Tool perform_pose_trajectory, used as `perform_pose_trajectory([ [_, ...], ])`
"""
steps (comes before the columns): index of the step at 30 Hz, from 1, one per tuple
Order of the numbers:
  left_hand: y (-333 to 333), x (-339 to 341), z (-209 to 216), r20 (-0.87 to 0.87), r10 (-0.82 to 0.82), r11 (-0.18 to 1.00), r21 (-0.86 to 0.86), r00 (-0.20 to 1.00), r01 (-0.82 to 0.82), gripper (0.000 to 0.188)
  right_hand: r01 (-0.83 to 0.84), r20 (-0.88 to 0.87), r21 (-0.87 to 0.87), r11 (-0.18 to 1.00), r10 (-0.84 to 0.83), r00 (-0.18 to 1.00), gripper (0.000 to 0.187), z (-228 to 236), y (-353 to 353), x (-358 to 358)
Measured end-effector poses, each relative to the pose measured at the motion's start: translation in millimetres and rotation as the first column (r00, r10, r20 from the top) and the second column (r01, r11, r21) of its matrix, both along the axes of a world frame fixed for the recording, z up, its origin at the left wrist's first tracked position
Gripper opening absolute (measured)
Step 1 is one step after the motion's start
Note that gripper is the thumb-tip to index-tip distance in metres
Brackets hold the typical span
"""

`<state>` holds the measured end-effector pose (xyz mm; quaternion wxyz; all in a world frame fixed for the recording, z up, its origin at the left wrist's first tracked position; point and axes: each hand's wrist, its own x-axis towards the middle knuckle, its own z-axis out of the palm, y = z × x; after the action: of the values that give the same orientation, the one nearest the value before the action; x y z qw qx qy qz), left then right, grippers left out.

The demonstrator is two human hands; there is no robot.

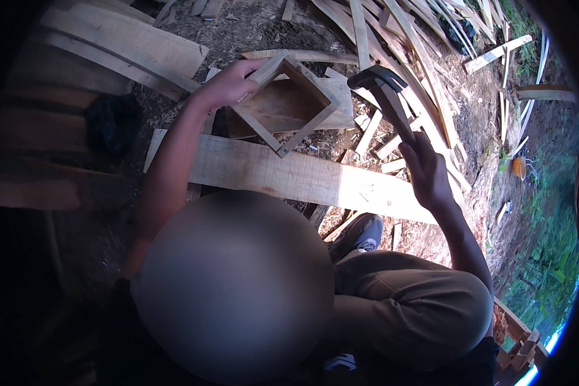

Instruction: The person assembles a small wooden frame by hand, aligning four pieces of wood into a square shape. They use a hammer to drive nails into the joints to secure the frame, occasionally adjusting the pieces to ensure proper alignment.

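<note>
Probably stiff and light, the wooden frame (310,82) sits by the plank (270,170), fingers of the left hand (230,85) pinching its upper-left side, a sensible grip; those of the right hand (426,168) wrap the hammer (394,110)

The left lies dim, the right sunlit.
</note>
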<state>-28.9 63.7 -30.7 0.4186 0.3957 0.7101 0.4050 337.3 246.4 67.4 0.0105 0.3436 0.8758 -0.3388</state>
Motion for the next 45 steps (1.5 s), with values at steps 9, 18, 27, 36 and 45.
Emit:
perform_pose_trajectory([
  [9,15,15,7,-0.062,-0.019,0.997,-0.072,0.998,0.014,0.072,-0.136,-0.009,0.029,0.990,0.136,0.991,0.023,-29,-5,15],
  [18,16,26,22,-0.110,-0.041,0.996,-0.082,0.993,0.032,0.070,-0.176,-0.026,0.115,0.978,0.180,0.983,0.022,-40,-15,19],
  [27,19,15,4,-0.113,-0.047,0.993,-0.114,0.992,0.034,0.068,-0.057,-0.156,0.045,0.997,0.063,0.986,0.017,-24,-24,12],
  [36,26,22,7,-0.179,-0.066,0.977,-0.213,0.982,0.027,0.064,-0.031,-0.045,0.079,0.996,0.034,0.998,0.019,-20,-16,10],
  [45,27,18,2,-0.152,-0.074,0.985,-0.169,0.986,0.048,0.062,-0.020,-0.021,0.046,0.999,0.021,1.000,0.017,-28,-17,8],
])
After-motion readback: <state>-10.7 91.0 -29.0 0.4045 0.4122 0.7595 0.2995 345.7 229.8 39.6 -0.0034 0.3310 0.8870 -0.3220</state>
